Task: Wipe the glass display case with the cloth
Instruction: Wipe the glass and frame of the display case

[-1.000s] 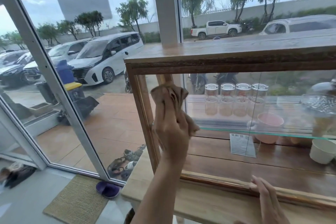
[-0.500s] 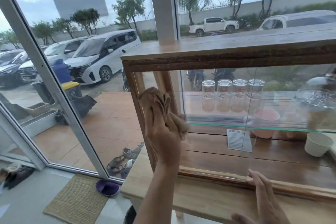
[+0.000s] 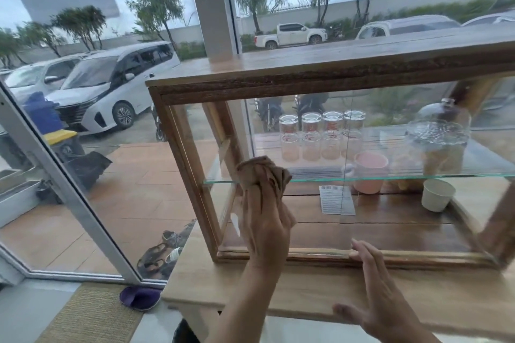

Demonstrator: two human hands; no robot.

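Note:
A wood-framed glass display case [image 3: 320, 78] stands on a light wooden table [image 3: 278, 289]. My left hand [image 3: 264, 231] grips a bunched tan cloth [image 3: 263, 172] and presses it against the front glass pane, low on its left side, near the edge of the glass shelf. My right hand [image 3: 381, 298] lies with straight, spread fingers on the table, fingertips touching the bottom rail of the case near the joint between the two glass panes.
Inside the case stand several upturned glass cups [image 3: 322, 135], a pink mug [image 3: 369, 172], a white paper cup [image 3: 437, 195], a glass dome [image 3: 440, 133] and a paper card [image 3: 335, 199]. A large window [image 3: 83, 161] runs on the left; a mat [image 3: 92, 315] and shoes lie on the floor.
My left hand has slid the cloth down and to the right across the front pane, away from the left post. My right hand has stayed at the bottom rail.

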